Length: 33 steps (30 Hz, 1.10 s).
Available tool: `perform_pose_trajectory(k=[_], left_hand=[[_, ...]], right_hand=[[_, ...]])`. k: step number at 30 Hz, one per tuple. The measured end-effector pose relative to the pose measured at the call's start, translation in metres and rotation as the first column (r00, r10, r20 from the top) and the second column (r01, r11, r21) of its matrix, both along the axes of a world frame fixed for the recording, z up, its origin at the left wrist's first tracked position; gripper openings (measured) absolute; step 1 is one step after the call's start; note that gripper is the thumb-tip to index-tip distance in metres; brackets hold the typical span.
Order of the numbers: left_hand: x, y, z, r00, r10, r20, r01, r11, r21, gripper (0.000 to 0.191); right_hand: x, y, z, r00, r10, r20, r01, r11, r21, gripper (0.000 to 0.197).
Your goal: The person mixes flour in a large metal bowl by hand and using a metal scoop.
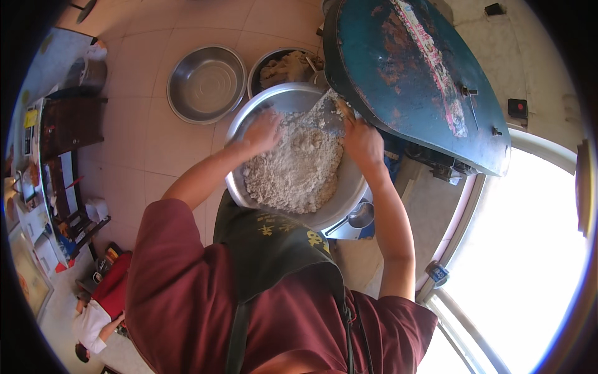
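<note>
Before me is a large metal basin (350,187) with a heap of crumbly, pale floury mixture (296,163) in it. My right hand (364,142) grips the brown handle (345,111) of a flat scraper-like tool at the basin's far right side. The tool's wide blade (322,114) is coated with flour and reaches over the far edge of the mixture. At the far left of the mixture is my left hand (264,133), inside the basin. Its fingers are blurred and partly hidden, so their grip is unclear.
An open metal basin (208,84) stands on the tiled floor beyond. Beside it, another basin (254,79) holds a brownish mass (289,70). A large, worn green machine housing (387,70) overhangs on the right. A small metal pan (362,215) lies below my right forearm. Another person (100,318) is far left.
</note>
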<state>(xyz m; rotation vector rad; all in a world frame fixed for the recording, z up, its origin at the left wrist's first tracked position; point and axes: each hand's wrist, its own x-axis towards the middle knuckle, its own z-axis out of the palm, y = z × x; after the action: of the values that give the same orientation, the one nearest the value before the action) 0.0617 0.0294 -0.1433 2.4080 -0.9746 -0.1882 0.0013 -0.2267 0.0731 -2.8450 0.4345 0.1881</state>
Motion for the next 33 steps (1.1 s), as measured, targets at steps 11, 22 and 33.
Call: perform_pose_trajectory(k=[11, 22, 33], left_hand=[[-0.033, -0.027, 0.036, 0.434, -0.433, -0.79, 0.747, 0.663, 0.048, 0.069], [-0.08, 0.007, 0.047, 0.783, -0.501, -0.368, 0.586, 0.793, 0.168, 0.036], [-0.059, -0.044, 0.072, 0.9, -0.159, -0.407, 0.172, 0.985, -0.005, 0.035]], right_hand=[[-0.02, -0.002, -0.017, 0.998, 0.057, 0.004, -0.057, 0.992, 0.115, 0.023], [-0.021, 0.015, 0.002, 0.987, 0.106, 0.12, -0.126, 0.977, 0.173, 0.029], [-0.01, 0.011, -0.049, 0.965, 0.252, 0.069, -0.246, 0.965, -0.088, 0.025]])
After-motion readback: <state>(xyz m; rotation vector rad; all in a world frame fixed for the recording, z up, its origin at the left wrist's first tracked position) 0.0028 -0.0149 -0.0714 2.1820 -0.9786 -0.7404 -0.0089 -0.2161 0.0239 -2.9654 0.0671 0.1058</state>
